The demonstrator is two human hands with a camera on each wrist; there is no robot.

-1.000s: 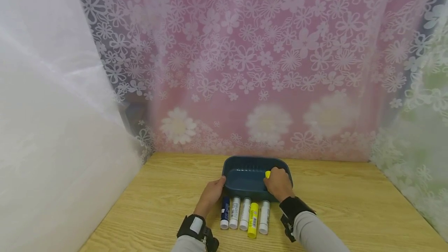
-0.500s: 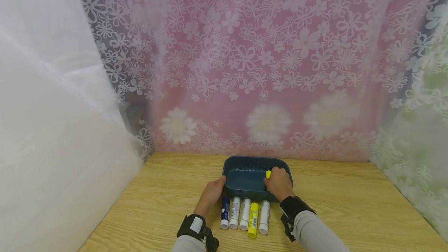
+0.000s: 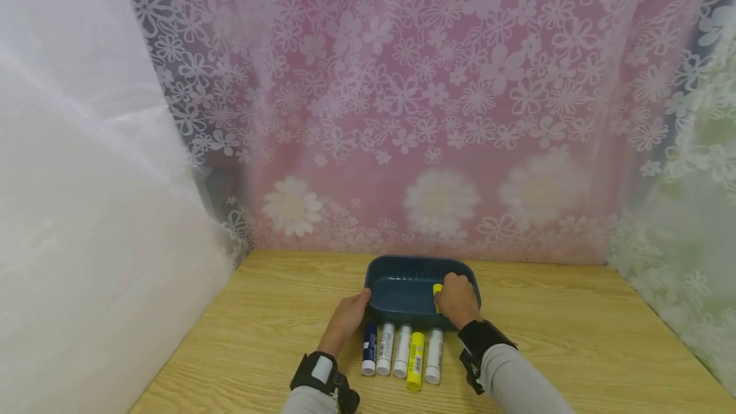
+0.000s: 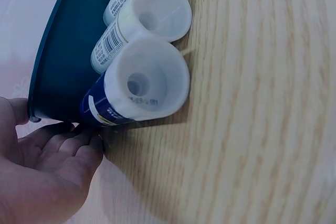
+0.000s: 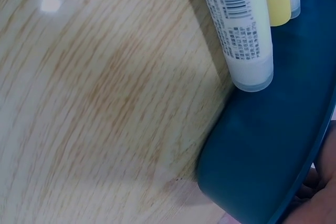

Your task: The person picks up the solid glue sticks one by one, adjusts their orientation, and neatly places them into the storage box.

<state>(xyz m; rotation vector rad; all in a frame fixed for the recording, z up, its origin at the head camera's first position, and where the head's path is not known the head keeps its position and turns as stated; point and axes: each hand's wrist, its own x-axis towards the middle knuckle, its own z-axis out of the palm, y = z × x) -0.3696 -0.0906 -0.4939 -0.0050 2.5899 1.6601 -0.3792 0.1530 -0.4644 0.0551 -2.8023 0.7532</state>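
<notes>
A dark teal tray [image 3: 397,296] stands on the table. My left hand [image 3: 349,315] grips its left end, with the thumb at the rim [image 4: 34,114] and the fingers against the outer wall. Inside the tray's right part, my right hand [image 3: 458,299] holds a yellow glue stick [image 3: 437,299], partly hidden by the fingers. A row of glue sticks lies along the near wall: a dark blue one [image 3: 370,347], white ones [image 3: 386,347], another yellow one [image 3: 416,361] and a white one [image 3: 434,356] at the right. The blue stick's hollow white end [image 4: 149,80] faces the left wrist camera.
The wood-grain table [image 3: 276,312] spreads around the tray. Behind it hangs a pink flowered curtain [image 3: 402,114]. A white sheet [image 3: 103,209] closes the left side, and a flowered sheet [image 3: 690,197] the right.
The yellow glue stick in my right hand has tipped lower into the tray, and more of it shows beside the fingers. The left hand and the row of sticks stay put.
</notes>
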